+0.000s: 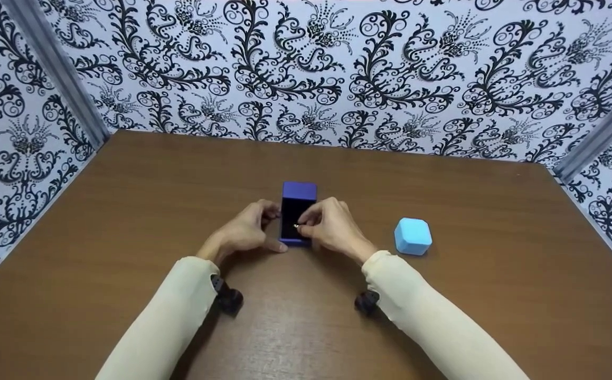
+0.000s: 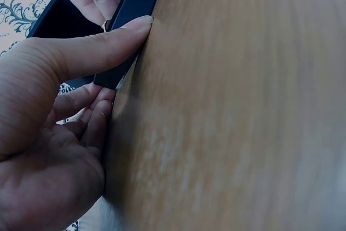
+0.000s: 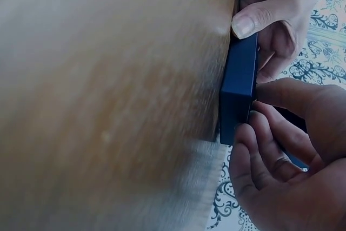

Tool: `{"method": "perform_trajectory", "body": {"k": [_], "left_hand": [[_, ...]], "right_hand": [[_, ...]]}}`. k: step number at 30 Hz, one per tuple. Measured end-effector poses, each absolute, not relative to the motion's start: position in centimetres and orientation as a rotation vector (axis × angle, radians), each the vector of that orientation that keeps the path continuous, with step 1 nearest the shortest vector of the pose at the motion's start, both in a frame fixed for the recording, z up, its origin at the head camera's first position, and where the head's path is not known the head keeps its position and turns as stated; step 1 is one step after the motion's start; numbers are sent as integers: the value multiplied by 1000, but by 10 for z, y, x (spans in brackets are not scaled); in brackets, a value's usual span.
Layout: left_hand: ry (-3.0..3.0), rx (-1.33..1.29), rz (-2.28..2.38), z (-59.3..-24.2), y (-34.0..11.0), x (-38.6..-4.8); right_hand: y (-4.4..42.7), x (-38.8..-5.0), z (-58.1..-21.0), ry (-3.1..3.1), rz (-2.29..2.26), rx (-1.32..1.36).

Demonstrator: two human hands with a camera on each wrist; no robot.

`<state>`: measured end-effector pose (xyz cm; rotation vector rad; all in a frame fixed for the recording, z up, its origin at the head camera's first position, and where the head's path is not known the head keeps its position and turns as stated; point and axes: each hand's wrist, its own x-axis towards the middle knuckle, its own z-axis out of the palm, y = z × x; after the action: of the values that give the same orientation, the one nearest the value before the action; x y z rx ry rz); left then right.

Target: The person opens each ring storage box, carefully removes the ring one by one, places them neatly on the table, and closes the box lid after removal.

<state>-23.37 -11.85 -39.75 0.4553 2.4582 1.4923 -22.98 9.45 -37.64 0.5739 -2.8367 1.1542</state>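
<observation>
Right hand [image 1: 335, 226] pinches small shiny gold ring-like piece [image 1: 295, 226] at open blue-purple square-cornered box with black lining [image 1: 290, 212], centre of frame.
Left hand [image 1: 246, 227], just left of centre, grips box, thumb on front edge, fingers at side. Best: keep that brace firm so box doesn't slide or tip; pinch light and near the tips, piece straight to the lining, knuckles clear of the raised lid.
</observation>
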Motion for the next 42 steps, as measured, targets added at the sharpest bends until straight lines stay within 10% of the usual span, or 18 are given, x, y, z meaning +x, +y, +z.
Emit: {"method": "perform_trajectory", "body": {"k": [42], "left_hand": [[2422, 456, 1518, -398, -118, -234]], "right_hand": [[101, -228, -374, -2791, 1112, 706]]}}
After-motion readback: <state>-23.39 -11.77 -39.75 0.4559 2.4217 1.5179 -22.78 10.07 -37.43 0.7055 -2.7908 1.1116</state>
